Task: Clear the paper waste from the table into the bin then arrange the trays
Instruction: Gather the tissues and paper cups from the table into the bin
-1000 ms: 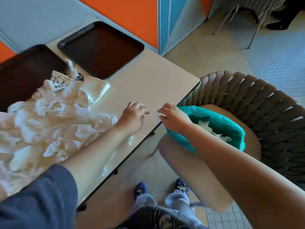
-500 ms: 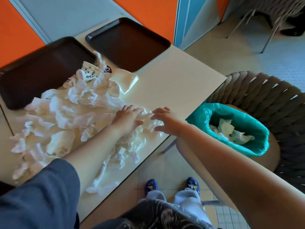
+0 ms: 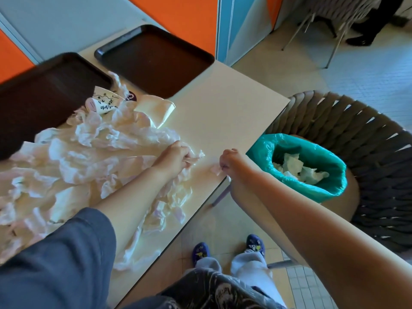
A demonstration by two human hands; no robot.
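- While both hands work near the desk's (image 3: 223,112) right edge, the far left holds a dark brown tray (image 3: 40,94), lying flat at about 10 o'clock from the paper heap.
- Crumpled white paper waste (image 3: 73,166) spreads over the left half of the desk, its top edge touching that tray; a printed paper cup (image 3: 103,103) lies on its side at the heap's 12 o'clock, with a folded cream napkin (image 3: 156,108) just beside it at 3 o'clock.
- A dark blue sleeve (image 3: 55,259) covers the left upper arm at the bottom left.
- A second brown tray (image 3: 156,61) sits at 12 o'clock of the desk, apart from the first and clear of the paper.
- The left hand (image 3: 174,158) has its fingers curled round a wad of paper at the heap's right tip.
- The right hand (image 3: 231,162), just beside the left but not touching it, pinches a small paper scrap (image 3: 215,169) at the desk's edge.
- Blue slippers (image 3: 255,244) stand on the tiled floor at 6 o'clock of the hands.
- At 3 o'clock of the right hand, a bin with a teal liner (image 3: 321,186) stands on a woven chair (image 3: 367,148), near the desk corner; white crumpled paper (image 3: 298,168) already lies inside.
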